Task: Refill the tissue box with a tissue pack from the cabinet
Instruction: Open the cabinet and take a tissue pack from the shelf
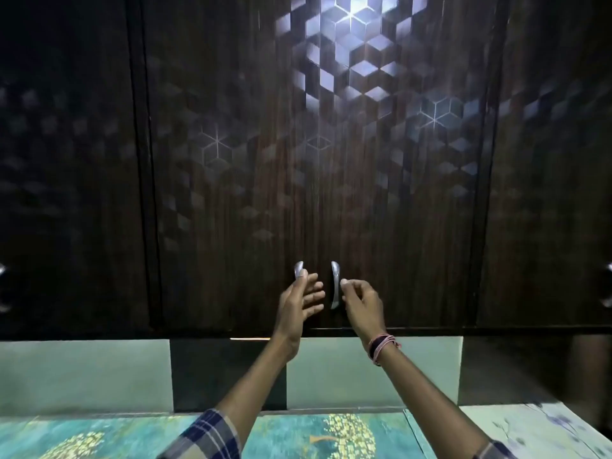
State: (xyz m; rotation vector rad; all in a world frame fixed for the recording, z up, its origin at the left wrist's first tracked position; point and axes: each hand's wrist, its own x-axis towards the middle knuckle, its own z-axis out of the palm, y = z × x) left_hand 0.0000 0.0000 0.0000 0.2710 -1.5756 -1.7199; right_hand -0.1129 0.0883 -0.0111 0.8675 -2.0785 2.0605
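Note:
A dark wood-grain wall cabinet (381,193) with a cube pattern fills the view, and both its middle doors are closed. Two curved metal handles sit side by side near the doors' lower edge. My left hand (299,301) is raised at the left handle (298,270), fingers spread, fingertips touching or just short of it. My right hand (359,303) is beside the right handle (335,284), fingers curled with the thumb and forefinger close to the metal. Neither hand clearly grips a handle. No tissue box or tissue pack is in view.
More closed cabinet doors flank the middle pair, with handles at the far left (2,286) and far right (608,286). Below the cabinet is a pale green tiled wall (82,372). A teal patterned surface (298,435) lies at the bottom.

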